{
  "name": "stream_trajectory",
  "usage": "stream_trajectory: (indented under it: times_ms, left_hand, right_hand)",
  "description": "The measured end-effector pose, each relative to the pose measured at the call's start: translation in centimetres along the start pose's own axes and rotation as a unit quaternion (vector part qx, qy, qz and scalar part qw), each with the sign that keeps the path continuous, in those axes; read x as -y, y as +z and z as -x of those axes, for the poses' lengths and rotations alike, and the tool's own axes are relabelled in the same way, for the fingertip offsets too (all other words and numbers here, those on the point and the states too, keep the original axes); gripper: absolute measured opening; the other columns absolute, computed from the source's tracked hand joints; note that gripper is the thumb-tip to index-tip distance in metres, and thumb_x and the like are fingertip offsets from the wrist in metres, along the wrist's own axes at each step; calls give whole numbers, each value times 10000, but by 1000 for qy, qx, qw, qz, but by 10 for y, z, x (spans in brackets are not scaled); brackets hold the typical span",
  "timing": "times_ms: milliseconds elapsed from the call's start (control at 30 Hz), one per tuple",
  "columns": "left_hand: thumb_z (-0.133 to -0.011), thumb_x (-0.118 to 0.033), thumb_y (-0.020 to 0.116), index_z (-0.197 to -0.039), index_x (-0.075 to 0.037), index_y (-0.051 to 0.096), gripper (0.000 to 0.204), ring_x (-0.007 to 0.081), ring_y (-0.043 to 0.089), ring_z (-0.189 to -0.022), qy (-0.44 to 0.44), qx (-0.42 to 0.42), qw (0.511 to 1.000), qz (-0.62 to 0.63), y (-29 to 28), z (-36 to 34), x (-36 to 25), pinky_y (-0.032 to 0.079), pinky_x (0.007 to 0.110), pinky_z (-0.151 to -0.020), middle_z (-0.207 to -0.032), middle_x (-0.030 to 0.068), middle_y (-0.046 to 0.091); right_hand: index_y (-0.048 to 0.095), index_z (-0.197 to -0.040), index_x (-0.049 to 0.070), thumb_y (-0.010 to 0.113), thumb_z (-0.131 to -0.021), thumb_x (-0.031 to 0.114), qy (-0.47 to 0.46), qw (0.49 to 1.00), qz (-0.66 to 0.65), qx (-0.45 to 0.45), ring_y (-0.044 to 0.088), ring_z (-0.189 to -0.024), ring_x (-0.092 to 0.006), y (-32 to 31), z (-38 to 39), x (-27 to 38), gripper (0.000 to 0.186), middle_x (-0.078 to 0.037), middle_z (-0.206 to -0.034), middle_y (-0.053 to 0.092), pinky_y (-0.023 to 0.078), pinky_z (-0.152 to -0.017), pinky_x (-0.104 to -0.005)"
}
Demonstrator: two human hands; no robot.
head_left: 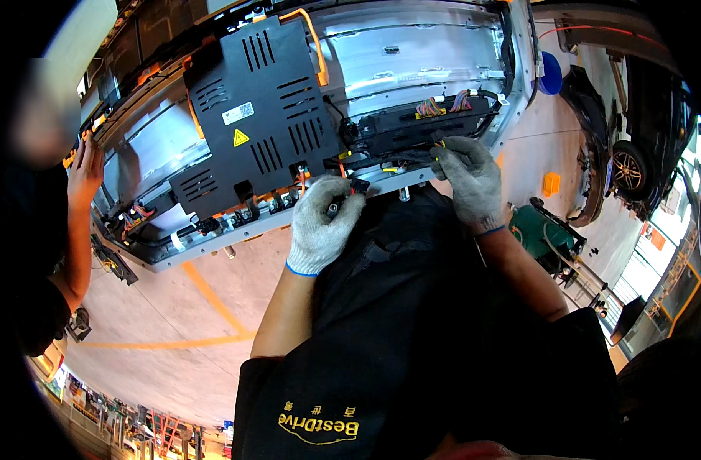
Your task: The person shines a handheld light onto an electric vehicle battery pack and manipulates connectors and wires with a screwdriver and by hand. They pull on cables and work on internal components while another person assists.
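My left hand (325,222), in a pale knit glove with a blue cuff, is closed at the near edge of an open battery pack. Between its thumb and fingers sits a small black connector (360,186) with a bit of red. A dark round tool end (333,208) shows in the curl of the same hand. To the right, my right hand (468,178), gloved alike, has its fingers pinched together beside a slim black module (412,126). Small dark and yellow bits show at those fingertips, too small to name. A black slotted cover (262,115) with a yellow warning label lies across the pack.
The pack's metal frame (523,69) has bolts along its rim. Orange cables (320,54) run by the cover. At left, another person's bare hand (84,169) touches the pack. A green machine (538,230), an orange box (551,184) and a dark car (646,138) stand at right.
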State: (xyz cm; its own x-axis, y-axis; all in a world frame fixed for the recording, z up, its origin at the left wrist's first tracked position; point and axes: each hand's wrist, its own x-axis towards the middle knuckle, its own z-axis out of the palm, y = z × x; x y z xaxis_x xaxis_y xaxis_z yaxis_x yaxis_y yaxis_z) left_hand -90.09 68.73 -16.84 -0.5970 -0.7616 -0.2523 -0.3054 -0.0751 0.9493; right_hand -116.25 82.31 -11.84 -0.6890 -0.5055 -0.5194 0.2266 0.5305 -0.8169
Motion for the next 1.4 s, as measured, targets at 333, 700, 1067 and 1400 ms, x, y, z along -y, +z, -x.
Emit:
stream_trajectory:
  times_ms: [333, 700, 1067, 1400]
  left_hand:
    - [-934, -78, 933, -1114, 37, 806, 249, 325, 817, -1019, 18, -1, 1000, -8, 0, -2, -8, 650, 424, -910, -1127, 199, 819]
    - [-916, -63, 933, -1080, 22, 802, 226, 344, 821, -986, 75, 5, 997, -29, -4, -7, -11, 652, 433, -859, -1087, 196, 815]
    - [-909, -55, 927, -1050, 22, 788, 213, 372, 808, -942, 56, 12, 998, -5, -5, -10, -16, 643, 451, -825, -1043, 195, 801]
    - [-901, -71, 946, -1076, 28, 801, 248, 393, 826, -1012, 54, 17, 998, -22, -6, -8, -12, 660, 459, -888, -1113, 215, 830]
  right_hand:
    - [856, -1126, 49, 840, -1046, 333, -140, 924, 355, -6, 850, -970, -350, 39, -35, 49, 296, -174, -1034, 858, 666, -892, -457]
    - [866, -1116, 73, 812, -1028, 416, -112, 896, 430, -2, 846, -995, -405, 49, -44, 62, 358, -198, -1034, 858, 660, -906, -513]
    - [825, -1278, 39, 841, -1012, 174, -324, 858, 398, 29, 808, -1077, -418, 40, -29, 50, 298, -201, -1145, 815, 657, -942, -521]
    - [798, -1373, 6, 757, -1016, 69, -335, 798, 489, 104, 746, -1033, -425, 32, -34, 54, 364, -199, -1103, 743, 622, -926, -540]
